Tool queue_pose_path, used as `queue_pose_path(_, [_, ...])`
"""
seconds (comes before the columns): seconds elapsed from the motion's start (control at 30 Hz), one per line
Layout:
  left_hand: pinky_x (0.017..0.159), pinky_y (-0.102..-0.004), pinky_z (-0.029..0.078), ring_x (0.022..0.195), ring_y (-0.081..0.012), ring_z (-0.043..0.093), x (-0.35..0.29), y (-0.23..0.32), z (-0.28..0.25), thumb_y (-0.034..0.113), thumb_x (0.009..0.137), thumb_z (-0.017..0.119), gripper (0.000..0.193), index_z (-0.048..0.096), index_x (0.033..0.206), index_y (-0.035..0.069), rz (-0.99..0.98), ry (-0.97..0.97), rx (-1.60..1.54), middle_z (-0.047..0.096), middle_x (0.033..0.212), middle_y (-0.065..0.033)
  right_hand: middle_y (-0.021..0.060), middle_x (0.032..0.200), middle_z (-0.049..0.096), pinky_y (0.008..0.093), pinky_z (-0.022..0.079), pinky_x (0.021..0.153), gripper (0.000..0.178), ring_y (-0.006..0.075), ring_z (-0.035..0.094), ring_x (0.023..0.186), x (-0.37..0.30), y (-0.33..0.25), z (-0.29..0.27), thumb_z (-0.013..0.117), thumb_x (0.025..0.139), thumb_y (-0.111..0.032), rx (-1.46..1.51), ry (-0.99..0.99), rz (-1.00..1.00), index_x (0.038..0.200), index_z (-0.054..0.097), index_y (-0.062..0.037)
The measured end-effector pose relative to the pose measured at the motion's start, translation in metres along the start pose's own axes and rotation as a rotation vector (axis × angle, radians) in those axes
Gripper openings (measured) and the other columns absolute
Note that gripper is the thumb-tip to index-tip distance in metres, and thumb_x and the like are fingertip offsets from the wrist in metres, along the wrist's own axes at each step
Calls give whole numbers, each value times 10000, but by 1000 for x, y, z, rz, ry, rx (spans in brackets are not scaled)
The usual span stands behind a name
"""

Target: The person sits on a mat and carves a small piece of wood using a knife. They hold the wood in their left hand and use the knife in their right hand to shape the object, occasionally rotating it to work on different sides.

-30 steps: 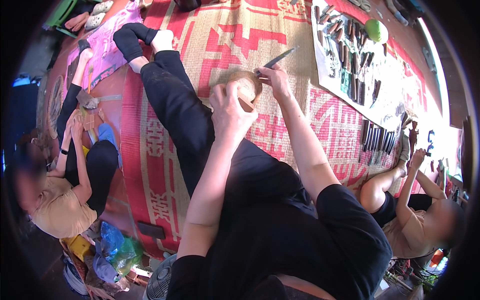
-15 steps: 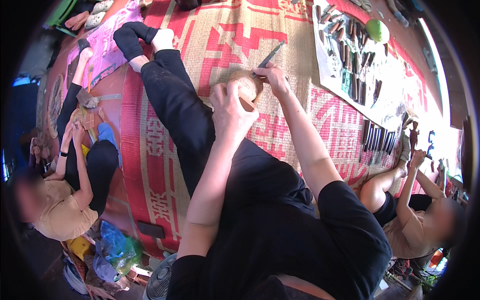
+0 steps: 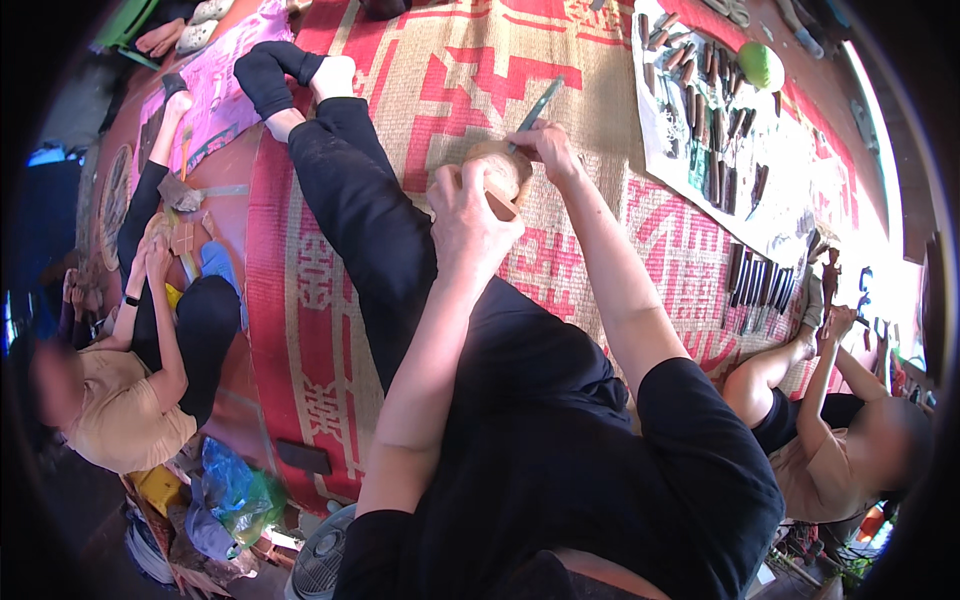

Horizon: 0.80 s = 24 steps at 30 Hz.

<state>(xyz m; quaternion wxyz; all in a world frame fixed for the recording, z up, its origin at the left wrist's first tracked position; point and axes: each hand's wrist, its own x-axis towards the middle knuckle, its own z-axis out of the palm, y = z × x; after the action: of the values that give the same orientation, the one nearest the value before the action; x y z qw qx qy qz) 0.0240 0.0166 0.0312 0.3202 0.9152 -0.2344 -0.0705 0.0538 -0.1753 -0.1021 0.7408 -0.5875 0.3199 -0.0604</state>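
Your left hand [image 3: 470,215] is clamping the pale round wooden block [image 3: 497,170] | right hand [image 3: 552,150] is gripping the slim grey-handled chisel [image 3: 537,105] | carving looking rough, much shaping left.

The single head-worn camera is looking steeply down from above the seated person — its fisheye lens is bending the woven mat [image 3: 330,300] toward a dark round rim. It is sitting close over the person's own forearms, which are entering from the lower edge, and is catching other seated people at both sides.
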Motion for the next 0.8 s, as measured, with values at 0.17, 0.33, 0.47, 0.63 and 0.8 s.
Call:
queue_pose_path(0.17, [829,-499,504,1068,-401,476,-3,-4,0,113,600,777,623,441,1125,133,41,14,-7,427,1117,-156,122,775,669,290,539,660,177,181,658,695,10,0,-13,667,761,-105,64,100,-41,871,610,22])
queue_pose_path(0.33, [829,-500,498,1059,-398,481,-3,-7,2,117,605,775,634,429,1135,141,28,19,6,427,1130,-156,134,775,668,334,513,694,198,223,645,719,-8,-8,8,692,752,-120,-112,-72,6,873,638,28])
queue_pose_path(0.47, [825,-494,514,1080,-400,466,-2,-2,0,110,602,776,618,447,1125,127,20,-1,-2,423,1119,-153,137,760,664,310,541,600,171,208,650,638,12,-1,-4,691,739,-75,3,64,23,848,618,35])
queue_pose_path(0.63, [834,-507,495,1060,-404,480,-3,-7,0,116,615,765,616,434,1133,148,19,19,-3,429,1121,-152,117,768,663,310,544,636,163,195,652,659,3,-18,3,678,759,-80,11,-45,-27,867,620,27])
queue_pose_path(0.8, [835,-500,503,1069,-402,474,-2,-4,-1,113,606,773,616,443,1126,138,20,7,-12,428,1117,-151,133,791,669,337,541,701,196,217,654,700,4,-12,4,675,752,-75,-33,-80,-13,893,611,45])
